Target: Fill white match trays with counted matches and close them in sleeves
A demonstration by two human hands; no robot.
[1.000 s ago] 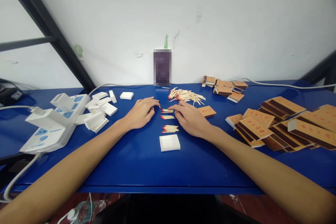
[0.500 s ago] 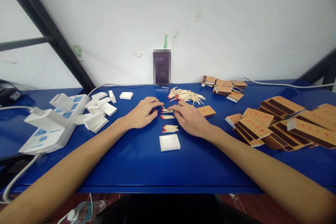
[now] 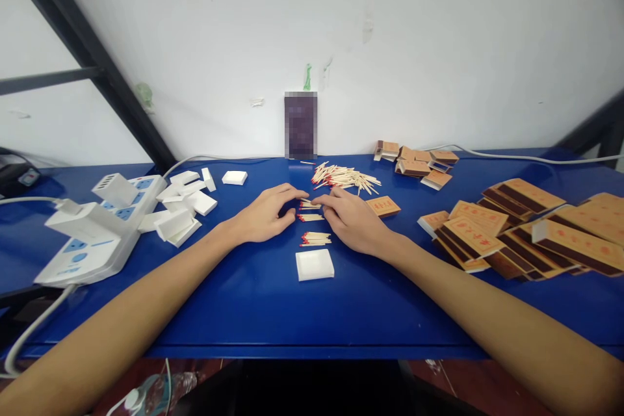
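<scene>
My left hand [image 3: 267, 213] rests on the blue table, thumb and index finger apart, with the index fingertip at the red-headed end of a small group of matches [image 3: 307, 204]. From the other side, my right hand [image 3: 351, 220] touches the plain ends of that group with its index finger; the thumb is apart below, and its other fingers are partly hidden. Closer to me lie a second row of matches [image 3: 311, 217] and a third bunch [image 3: 316, 238], heads to the left. A white matchbox tray [image 3: 314, 265] sits below them. Behind my right hand spreads a loose match pile [image 3: 344, 177].
White trays [image 3: 182, 201] are heaped at left beside a power strip [image 3: 112, 234]. An orange matchbox [image 3: 383, 206] lies right of my right hand. Stacked matchbox sleeves [image 3: 517, 227] cover the right side, with smaller sleeves [image 3: 414, 162] near the wall.
My left hand has shifted slightly toward me, and its thumb and index finger are a little wider apart. The right hand is almost unchanged.
</scene>
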